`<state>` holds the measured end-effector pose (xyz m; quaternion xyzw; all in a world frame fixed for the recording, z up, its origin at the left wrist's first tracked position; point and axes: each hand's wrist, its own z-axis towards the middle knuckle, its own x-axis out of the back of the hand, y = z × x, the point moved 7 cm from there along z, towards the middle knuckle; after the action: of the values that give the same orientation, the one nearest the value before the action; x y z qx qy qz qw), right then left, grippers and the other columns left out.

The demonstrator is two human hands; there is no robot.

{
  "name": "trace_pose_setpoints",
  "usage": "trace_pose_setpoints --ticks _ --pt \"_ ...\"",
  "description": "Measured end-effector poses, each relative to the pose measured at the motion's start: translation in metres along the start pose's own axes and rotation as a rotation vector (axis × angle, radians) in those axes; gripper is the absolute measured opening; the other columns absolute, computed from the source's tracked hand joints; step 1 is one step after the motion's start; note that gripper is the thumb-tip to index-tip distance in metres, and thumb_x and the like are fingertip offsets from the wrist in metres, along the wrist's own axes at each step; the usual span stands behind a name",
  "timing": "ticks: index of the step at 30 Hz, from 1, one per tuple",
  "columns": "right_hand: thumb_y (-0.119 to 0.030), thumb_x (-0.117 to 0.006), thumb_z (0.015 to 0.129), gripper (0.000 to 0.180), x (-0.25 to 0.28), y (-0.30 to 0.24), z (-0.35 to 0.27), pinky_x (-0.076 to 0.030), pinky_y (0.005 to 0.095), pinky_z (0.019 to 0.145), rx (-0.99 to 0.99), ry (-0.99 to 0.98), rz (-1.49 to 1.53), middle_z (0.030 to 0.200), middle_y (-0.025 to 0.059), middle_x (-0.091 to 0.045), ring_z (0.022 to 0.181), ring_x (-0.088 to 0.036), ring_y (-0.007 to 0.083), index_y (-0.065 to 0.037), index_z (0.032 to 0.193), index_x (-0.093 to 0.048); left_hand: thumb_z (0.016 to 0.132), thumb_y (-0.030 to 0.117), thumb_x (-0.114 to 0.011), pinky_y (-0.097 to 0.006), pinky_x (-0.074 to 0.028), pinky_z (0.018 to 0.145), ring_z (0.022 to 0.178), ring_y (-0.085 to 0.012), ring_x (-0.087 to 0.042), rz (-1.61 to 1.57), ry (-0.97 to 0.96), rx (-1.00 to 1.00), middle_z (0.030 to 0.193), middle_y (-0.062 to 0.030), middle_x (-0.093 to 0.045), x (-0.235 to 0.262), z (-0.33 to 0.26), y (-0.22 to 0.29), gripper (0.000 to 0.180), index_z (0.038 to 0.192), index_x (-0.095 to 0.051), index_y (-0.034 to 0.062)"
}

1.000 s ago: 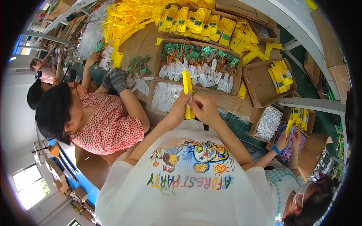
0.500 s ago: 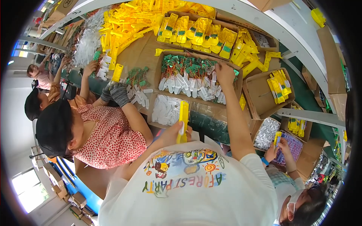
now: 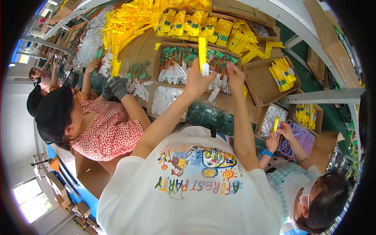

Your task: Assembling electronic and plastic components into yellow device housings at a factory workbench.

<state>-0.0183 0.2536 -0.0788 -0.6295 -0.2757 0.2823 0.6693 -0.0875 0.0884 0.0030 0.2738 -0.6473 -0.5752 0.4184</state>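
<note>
Left hand [image 3: 196, 80] has its fingers clamped on the lower end of a yellow strip [image 3: 202, 53], held upright over the cardboard tray [image 3: 235, 58] of green-and-white pieces. Right hand [image 3: 234, 72] rests in the tray just beside; finger state unclear. Judgement: keep the strip steady and pick one piece cleanly.

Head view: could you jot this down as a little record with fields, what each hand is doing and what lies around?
left hand: holds a yellow strip upright over the box
right hand: reaches into the box, over the green-and-white pieces; whether its grip has closed on one is unclear
above the box: tray of yellow packs, loose yellow strips beside it
left side: a person in a red-dotted top, gloved hand on the table
right side: a person's hand with a small yellow piece
</note>
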Motion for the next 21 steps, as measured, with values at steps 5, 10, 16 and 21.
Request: trace_pose_setpoints --ticks 5,10,16,21 --pt "-0.017 -0.055 0.093 0.025 0.006 -0.012 0.009 -0.048 0.0222 0.069 -0.083 -0.007 0.305 0.094 0.0034 -0.064 0.078 -0.059 0.0104 0.001 0.108 -0.063 0.073 0.009 -0.069 -0.029 -0.047 0.063 0.070 -0.0143 -0.058 -0.062 0.122 -0.036 0.078 -0.0056 -0.060 0.014 -0.011 -0.016 0.031 0.094 -0.048 0.0026" --pt "-0.015 -0.054 0.093 0.026 0.017 0.001 0.049 -0.049 0.0284 0.086 -0.118 -0.029 0.525 0.098 0.0086 -0.063 0.097 -0.061 0.0179 0.003 0.111 -0.058 0.076 0.010 -0.067 -0.026 -0.046 0.062 0.069 -0.0117 -0.057 -0.153 0.142 0.029 0.079 -0.0043 -0.059 0.019 -0.010 -0.014 0.028 0.095 -0.047 0.0029" --pt "-0.017 -0.051 0.094 0.028 0.004 -0.008 0.064 -0.048 0.0359 0.091 -0.120 -0.140 0.439 0.103 0.0114 -0.062 0.103 -0.060 0.0242 0.003 0.114 -0.053 0.078 0.008 -0.066 -0.024 -0.045 0.059 0.067 -0.0100 -0.056 -0.177 0.102 0.042 0.078 -0.0027 -0.059 0.028 -0.017 -0.012 0.030 0.099 -0.045 0.0031" --pt "-0.018 -0.050 0.095 0.030 0.007 -0.024 0.068 -0.049 0.0366 0.090 -0.065 -0.213 0.601 0.106 0.0130 -0.061 0.104 -0.060 0.0258 0.004 0.115 -0.052 0.077 0.006 -0.066 -0.024 -0.046 0.056 0.066 -0.0105 -0.057 -0.241 0.080 0.056 0.079 -0.0041 -0.060 0.029 -0.011 -0.024 0.037 0.106 -0.043 0.0022"
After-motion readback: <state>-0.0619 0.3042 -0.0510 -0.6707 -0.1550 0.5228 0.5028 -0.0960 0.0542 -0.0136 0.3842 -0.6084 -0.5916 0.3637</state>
